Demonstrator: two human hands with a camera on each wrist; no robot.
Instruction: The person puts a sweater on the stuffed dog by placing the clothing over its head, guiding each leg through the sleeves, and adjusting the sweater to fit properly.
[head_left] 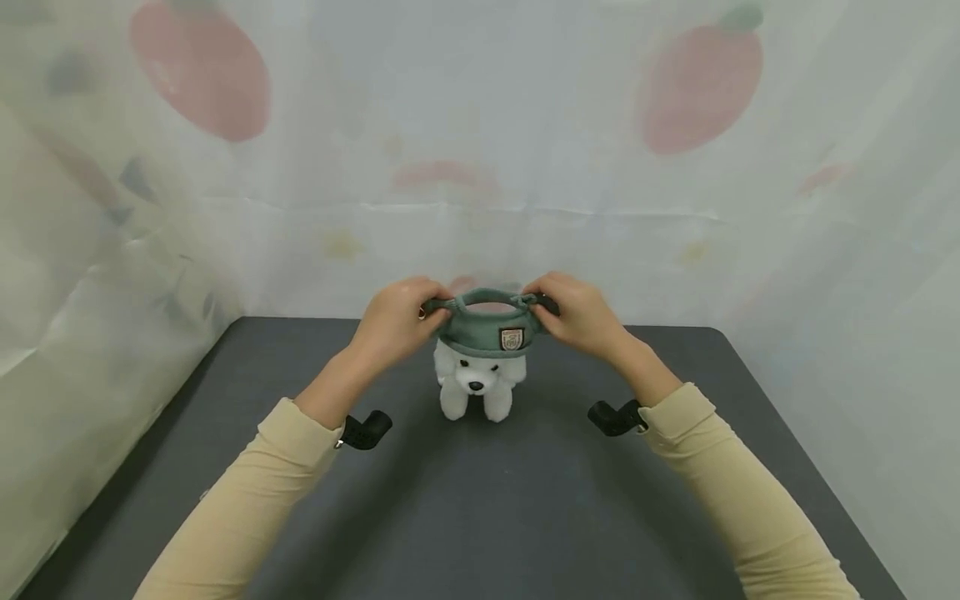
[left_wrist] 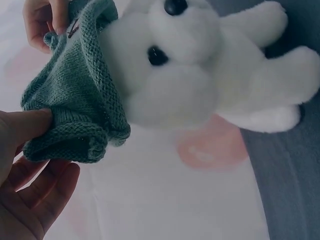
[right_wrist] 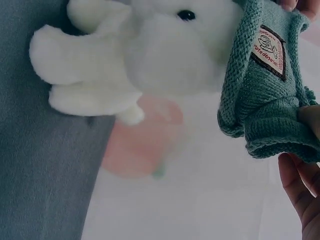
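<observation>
A small white plush dog stands upright on the dark grey desk, near its far edge, facing the camera. A green knitted hat sits low on the toy's head, its rolled brim stretched sideways between the two hands; a small sewn badge shows at the front of the brim. The left hand pinches the hat's left edge, thumb and fingers curled round the knit, and the left wrist view shows the thumb pressed on the rolled brim with the other fingers below it. The right hand holds the opposite edge in the same manner, its grip closed on the brim; the right wrist view shows fingertips touching the knit just beside the badge. Both arms wear beige sleeves, with a black wrist camera mount under each wrist. Behind the desk hangs a pale translucent curtain printed with large pinkish-red fruit shapes
</observation>
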